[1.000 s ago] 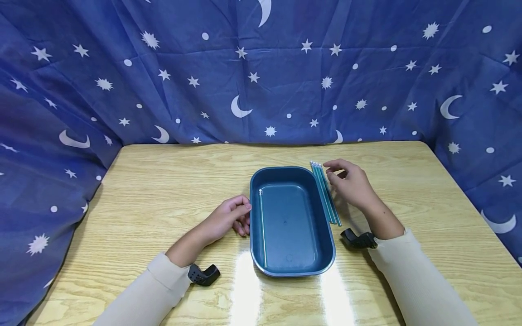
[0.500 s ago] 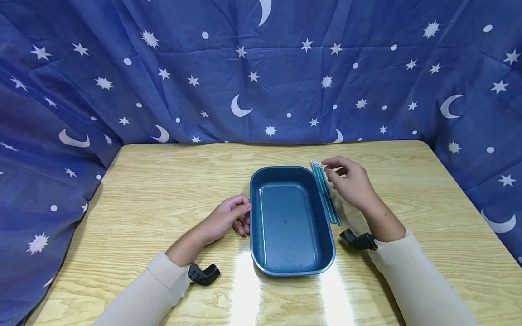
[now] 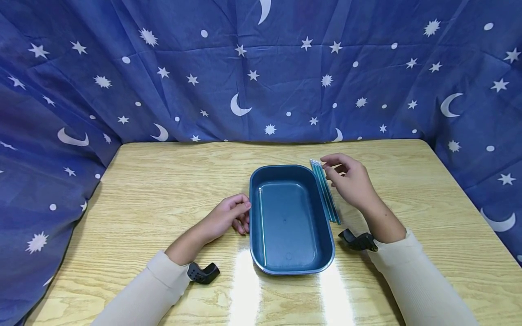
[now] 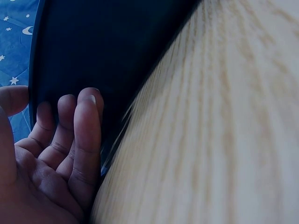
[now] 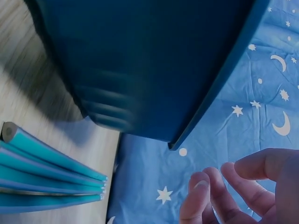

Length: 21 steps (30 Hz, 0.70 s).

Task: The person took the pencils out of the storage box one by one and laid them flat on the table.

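A dark teal rectangular tray [image 3: 287, 235] stands on the table. Inside it, along the left wall, lies one pencil [image 3: 263, 228] with a white eraser end at the far side. My left hand [image 3: 228, 216] rests at the tray's left side; in the left wrist view its loosely bent fingers [image 4: 86, 128] lie against the outer wall. Right of the tray, several teal pencils [image 3: 325, 192] lie side by side, erasers pointing away from me. Just right of their eraser ends hovers my right hand [image 3: 350, 183], fingers bent and thumb apart, holding nothing.
The wooden table [image 3: 171, 190] extends on both sides of the tray. A blue curtain [image 3: 261, 72] with moons and stars hangs behind it and along the sides. Black camera mounts [image 3: 204, 273] sit at both wrists.
My right hand has shifted slightly left, toward the pencils' eraser ends. The left hand, the tray and the pencils stay where they were.
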Each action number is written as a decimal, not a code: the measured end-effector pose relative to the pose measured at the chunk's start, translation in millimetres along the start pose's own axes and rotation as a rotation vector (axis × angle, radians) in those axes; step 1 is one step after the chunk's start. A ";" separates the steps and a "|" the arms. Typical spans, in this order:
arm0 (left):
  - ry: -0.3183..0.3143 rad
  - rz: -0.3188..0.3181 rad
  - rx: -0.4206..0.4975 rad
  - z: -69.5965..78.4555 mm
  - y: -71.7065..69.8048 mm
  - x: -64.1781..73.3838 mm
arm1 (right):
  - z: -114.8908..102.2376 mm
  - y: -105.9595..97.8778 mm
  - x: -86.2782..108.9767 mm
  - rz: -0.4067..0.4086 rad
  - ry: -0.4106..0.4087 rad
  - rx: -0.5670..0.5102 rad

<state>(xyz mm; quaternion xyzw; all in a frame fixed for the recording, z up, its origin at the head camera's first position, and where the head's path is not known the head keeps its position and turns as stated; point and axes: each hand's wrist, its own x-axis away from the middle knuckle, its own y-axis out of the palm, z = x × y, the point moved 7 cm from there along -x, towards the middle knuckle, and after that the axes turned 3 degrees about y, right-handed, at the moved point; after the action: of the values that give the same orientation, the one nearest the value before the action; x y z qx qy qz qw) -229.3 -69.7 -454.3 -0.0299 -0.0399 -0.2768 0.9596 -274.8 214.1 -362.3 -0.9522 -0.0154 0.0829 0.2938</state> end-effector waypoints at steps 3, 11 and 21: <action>0.001 0.001 -0.001 -0.1 -0.1 -0.3 | -3.3 -0.5 1.3 0.004 -0.004 -0.006; 0.001 -0.002 -0.001 0.5 0.3 0.7 | -12.8 -0.6 5.7 0.008 -0.035 -0.031; 0.004 -0.001 0.001 0.8 0.0 1.3 | -24.4 0.2 10.9 0.012 -0.060 -0.041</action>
<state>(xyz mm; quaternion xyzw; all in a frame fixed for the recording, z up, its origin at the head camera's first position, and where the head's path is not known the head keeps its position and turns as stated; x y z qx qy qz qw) -228.2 -70.3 -453.3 -0.0291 -0.0379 -0.2772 0.9596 -260.0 201.2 -344.2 -0.9551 -0.0200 0.1130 0.2731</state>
